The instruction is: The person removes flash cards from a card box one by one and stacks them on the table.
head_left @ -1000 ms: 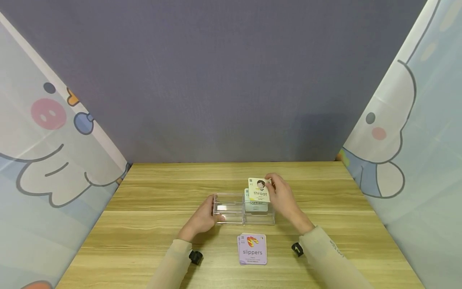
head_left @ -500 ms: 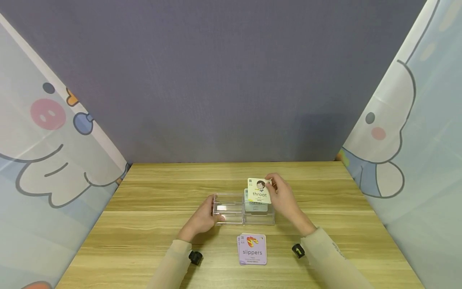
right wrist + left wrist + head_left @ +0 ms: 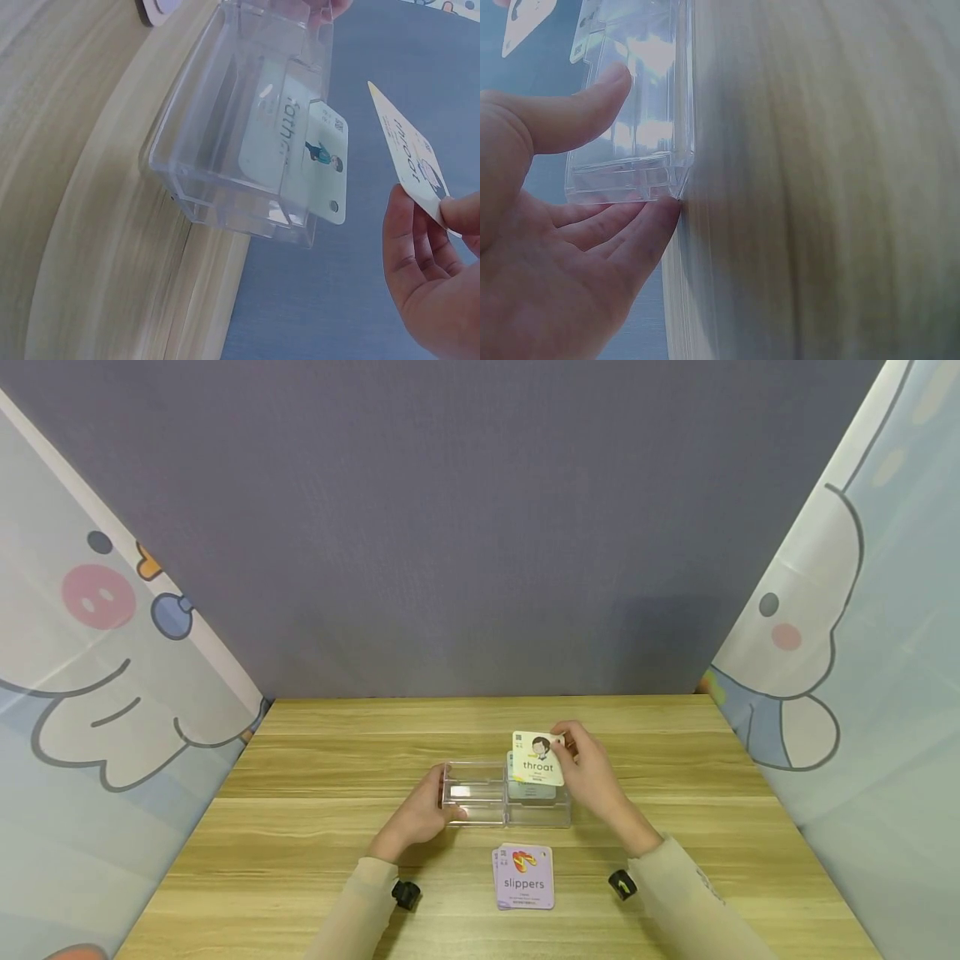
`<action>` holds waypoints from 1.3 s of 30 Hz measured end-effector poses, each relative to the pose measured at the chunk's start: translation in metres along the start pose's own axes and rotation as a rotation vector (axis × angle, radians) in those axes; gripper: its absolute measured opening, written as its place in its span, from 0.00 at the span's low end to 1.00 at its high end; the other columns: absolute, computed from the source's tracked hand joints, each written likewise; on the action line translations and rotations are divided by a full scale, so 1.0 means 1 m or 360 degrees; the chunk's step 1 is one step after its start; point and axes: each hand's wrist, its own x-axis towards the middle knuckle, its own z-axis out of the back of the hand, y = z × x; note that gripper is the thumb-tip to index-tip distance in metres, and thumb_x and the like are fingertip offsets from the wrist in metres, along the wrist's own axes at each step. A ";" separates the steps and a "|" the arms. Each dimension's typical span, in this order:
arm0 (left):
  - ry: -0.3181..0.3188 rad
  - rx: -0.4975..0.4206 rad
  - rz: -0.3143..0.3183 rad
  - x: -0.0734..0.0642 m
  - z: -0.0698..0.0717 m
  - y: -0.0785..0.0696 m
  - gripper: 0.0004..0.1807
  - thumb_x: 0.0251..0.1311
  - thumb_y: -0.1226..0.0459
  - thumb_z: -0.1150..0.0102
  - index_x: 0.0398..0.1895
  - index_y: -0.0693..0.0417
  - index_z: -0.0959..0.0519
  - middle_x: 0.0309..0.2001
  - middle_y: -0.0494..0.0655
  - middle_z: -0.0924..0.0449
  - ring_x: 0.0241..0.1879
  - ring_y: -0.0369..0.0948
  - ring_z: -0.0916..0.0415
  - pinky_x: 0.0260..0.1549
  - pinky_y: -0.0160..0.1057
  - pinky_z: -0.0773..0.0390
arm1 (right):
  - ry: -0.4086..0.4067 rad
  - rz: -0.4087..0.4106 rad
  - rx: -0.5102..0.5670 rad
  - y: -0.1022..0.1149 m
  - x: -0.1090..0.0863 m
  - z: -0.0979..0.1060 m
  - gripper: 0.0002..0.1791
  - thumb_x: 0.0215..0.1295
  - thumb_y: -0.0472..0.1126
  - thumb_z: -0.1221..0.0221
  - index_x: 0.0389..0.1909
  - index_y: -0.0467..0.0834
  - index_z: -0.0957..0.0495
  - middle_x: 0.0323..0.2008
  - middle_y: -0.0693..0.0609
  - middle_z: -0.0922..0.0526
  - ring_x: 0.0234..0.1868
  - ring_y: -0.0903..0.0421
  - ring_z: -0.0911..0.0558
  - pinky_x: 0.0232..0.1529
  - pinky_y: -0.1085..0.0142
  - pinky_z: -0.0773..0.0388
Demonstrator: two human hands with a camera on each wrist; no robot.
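My right hand pinches a pale yellow card printed "throat" between thumb and fingers. The card is held above the clear plastic card holder, apart from it in the right wrist view. A light green card printed "father" stands tilted in the holder's right-hand column, its lower part behind clear plastic. My left hand holds the left end of the holder. In the left wrist view its thumb lies over the front and its fingers press the end wall.
A small stack of cards, with a purple "slippers" card on top, lies on the wooden table in front of the holder. A grey wall rises behind the table, and cartoon-printed curtains hang on both sides.
My right hand has brought the "throat" card slightly down and to the left, so it covers more of the "father" card. My left hand stays on the holder.
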 end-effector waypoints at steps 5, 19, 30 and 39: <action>0.0007 0.0002 0.0007 0.000 0.000 0.000 0.49 0.60 0.60 0.28 0.77 0.67 0.47 0.66 0.62 0.30 0.65 0.60 0.31 0.68 0.60 0.34 | 0.0001 -0.0007 0.0028 0.003 -0.002 0.002 0.11 0.70 0.28 0.41 0.50 0.39 0.25 0.31 0.50 0.25 0.31 0.56 0.25 0.30 0.68 0.24; -0.0004 0.0005 -0.0009 0.000 0.000 0.001 0.49 0.60 0.60 0.28 0.76 0.68 0.47 0.67 0.63 0.31 0.66 0.61 0.32 0.67 0.61 0.33 | -0.0022 0.0012 0.0097 0.010 -0.008 0.004 0.10 0.71 0.29 0.41 0.50 0.38 0.24 0.31 0.50 0.26 0.29 0.57 0.26 0.28 0.69 0.27; -0.0015 0.0028 -0.0008 0.001 -0.001 0.002 0.49 0.60 0.59 0.28 0.76 0.67 0.46 0.66 0.63 0.30 0.65 0.61 0.31 0.67 0.61 0.33 | -0.0031 0.0043 0.0118 0.012 -0.013 0.006 0.10 0.69 0.27 0.40 0.49 0.37 0.24 0.30 0.50 0.27 0.27 0.60 0.27 0.23 0.70 0.27; -0.0012 -0.0003 -0.0006 0.000 0.000 0.001 0.49 0.59 0.59 0.28 0.76 0.67 0.46 0.66 0.62 0.30 0.64 0.61 0.31 0.67 0.61 0.33 | 0.0012 -0.0035 0.0163 0.018 -0.016 0.010 0.10 0.71 0.28 0.41 0.50 0.39 0.25 0.32 0.47 0.25 0.28 0.57 0.26 0.24 0.70 0.27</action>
